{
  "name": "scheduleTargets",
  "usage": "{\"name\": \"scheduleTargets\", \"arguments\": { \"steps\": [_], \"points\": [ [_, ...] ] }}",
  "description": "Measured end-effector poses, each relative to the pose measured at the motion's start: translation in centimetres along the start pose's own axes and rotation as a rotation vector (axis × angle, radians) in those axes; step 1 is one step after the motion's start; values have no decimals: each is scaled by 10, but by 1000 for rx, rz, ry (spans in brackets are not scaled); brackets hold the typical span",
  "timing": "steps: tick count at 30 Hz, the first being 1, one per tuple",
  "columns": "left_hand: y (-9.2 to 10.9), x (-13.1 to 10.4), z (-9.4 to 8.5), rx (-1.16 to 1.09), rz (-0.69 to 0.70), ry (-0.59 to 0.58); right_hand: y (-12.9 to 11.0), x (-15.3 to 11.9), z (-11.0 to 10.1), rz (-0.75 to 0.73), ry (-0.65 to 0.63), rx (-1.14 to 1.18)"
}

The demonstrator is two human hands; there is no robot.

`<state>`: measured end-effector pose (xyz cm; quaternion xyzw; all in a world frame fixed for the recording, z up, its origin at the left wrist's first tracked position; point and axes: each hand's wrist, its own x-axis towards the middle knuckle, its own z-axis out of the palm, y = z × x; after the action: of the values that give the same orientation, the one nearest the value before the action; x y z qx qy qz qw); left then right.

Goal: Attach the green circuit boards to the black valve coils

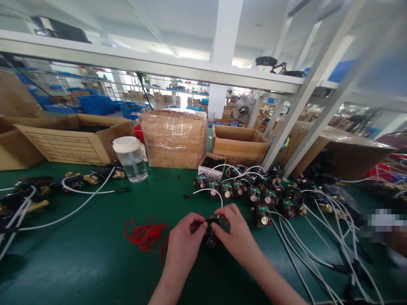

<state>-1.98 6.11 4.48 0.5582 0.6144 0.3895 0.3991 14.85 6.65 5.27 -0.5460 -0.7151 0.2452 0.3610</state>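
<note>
A small black device (210, 240) with a white cable stands on the green table between my hands. My left hand (186, 237) is closed in a pinch at its upper left edge, thumb and forefinger on a flat black piece (212, 221) across the top. From the other side my right hand (235, 233) pinches the same top area, near where the cable comes out. My fingers partly hide the device. Its white cable (210, 190) arches up and left to a black plug (188, 195). Left of my left hand lies a tangle of red thread (144, 235).
Several similar units with green circuit boards (254, 195) stand at right, with white cables (299, 250) trailing forward. More units and cables (79, 182) lie left. Behind are a water jug (131, 160), a taped carton (174, 140) and a small box (211, 165). A metal post (294, 101) rises right.
</note>
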Motion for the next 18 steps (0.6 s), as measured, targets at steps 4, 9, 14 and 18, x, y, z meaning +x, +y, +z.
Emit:
{"name": "scheduleTargets", "arguments": {
  "steps": [4, 9, 14, 18],
  "points": [
    [0, 0, 0, 24, 21, 7, -9, 8, 8, -3, -10, 0],
    [-4, 0, 0, 64, 69, 27, -8, 13, 8, -6, -1, 16],
    [-6, 1, 1, 76, 112, 48, -3, 14, 0, 13, -25, 43],
    [-6, 0, 1, 69, 121, 56, 1, 14, -5, 27, -25, 59]
  ]
}}
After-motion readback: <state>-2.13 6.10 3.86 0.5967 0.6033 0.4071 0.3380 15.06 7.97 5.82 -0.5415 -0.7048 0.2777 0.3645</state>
